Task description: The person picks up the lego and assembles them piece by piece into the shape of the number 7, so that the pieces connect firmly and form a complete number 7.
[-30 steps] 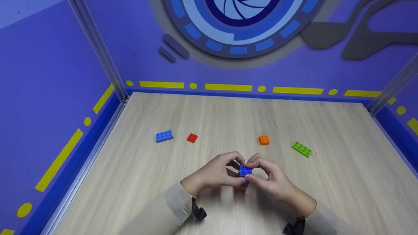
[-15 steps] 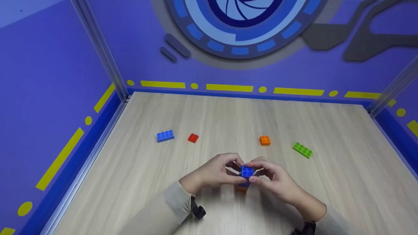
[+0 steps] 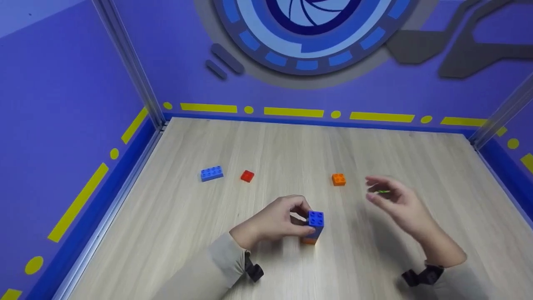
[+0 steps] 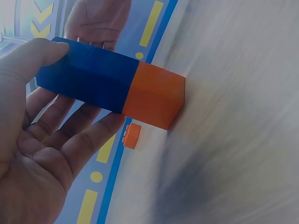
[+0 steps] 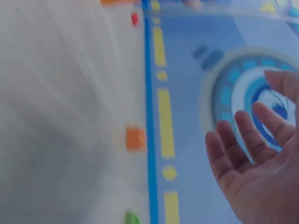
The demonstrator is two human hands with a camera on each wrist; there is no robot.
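Observation:
My left hand (image 3: 272, 218) grips a stack of two blue building bricks (image 3: 315, 218) on an orange brick (image 3: 309, 241), thumb on one side and fingers on the other. The left wrist view shows the blue bricks (image 4: 88, 72) joined flush to the orange one (image 4: 154, 95). The stack seems to stand upright on the table. My right hand (image 3: 408, 210) holds nothing; its fingers are spread and slightly bent over the green brick (image 3: 383, 191), which it mostly hides. In the right wrist view, that green brick (image 5: 131, 218) shows at the bottom edge.
Beyond the hands, a loose orange brick (image 3: 338, 179), a flat red brick (image 3: 247, 176) and a long light-blue brick (image 3: 212, 173) lie on the wooden table (image 3: 283, 150). Blue-purple panels (image 3: 166, 62) with metal corner posts enclose the table at the back and sides.
My right hand has let go of the top blue brick and moved right and away from me, to above the green brick. My left hand has stayed on the stack.

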